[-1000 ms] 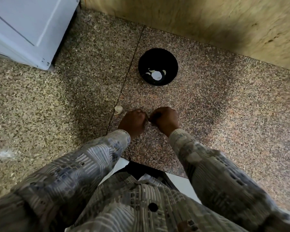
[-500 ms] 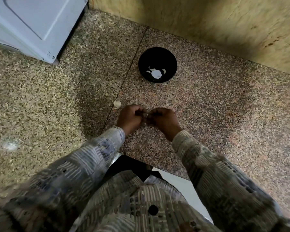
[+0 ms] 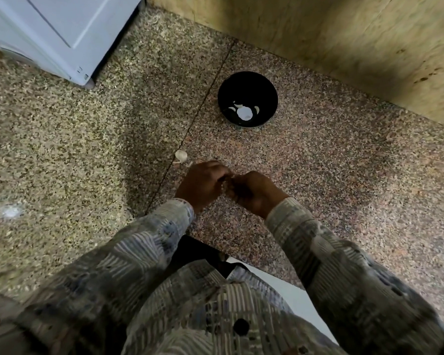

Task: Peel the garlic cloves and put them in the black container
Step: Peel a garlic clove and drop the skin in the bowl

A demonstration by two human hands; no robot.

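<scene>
Where the hands meet: low in the middle of the head view, the left hand and right hand are knuckle to knuckle just above the speckled stone surface.
left hand: fingers curled, tips pinching a small garlic clove at the gap between the two hands.
right hand: fingers curled in likewise, gripping the same clove from the other side; blur hides the fingertips.
garlic clove: mostly covered by both hands, so only a pale sliver shows; whether skin is on it cannot be told.
black container: upright on the surface beyond the hands, well apart from them, just right of the dark seam.
pale pieces: a few lie on the container's bottom.
loose clove: on the surface at the seam, just beyond the left hand, with scraps of skin beside it.
sleeves: grey, patterned, reaching to both wrists.
white appliance: far left corner.
tan wall: along the back.
</scene>
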